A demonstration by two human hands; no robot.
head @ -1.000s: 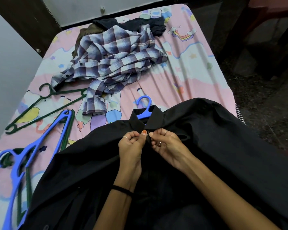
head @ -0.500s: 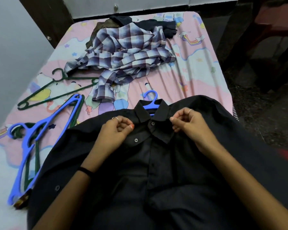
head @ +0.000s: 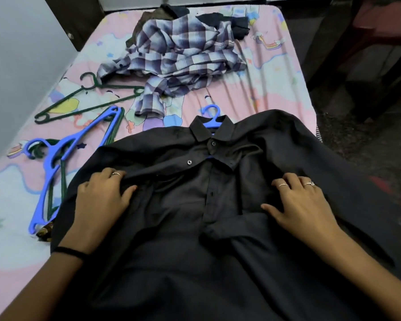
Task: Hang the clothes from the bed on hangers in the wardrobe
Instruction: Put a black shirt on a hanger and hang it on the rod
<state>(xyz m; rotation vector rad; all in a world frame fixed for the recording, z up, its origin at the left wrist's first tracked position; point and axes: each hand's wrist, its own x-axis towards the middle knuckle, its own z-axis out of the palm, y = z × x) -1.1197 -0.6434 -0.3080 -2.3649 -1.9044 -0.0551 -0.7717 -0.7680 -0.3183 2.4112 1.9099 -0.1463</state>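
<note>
A black shirt (head: 195, 205) lies face up across the near end of the bed (head: 276, 89), its collar buttoned, with the hook of a blue hanger (head: 210, 115) poking out above the collar. The person's left hand (head: 100, 200) rests on the shirt's left shoulder area, fingers curled into the cloth. The right hand (head: 301, 202) lies on the other side, fingers spread, tips bent into the fabric. Farther up the bed sits a crumpled plaid shirt (head: 178, 56). To the left lie a green hanger (head: 83, 100) and a blue hanger pile (head: 63, 156).
</note>
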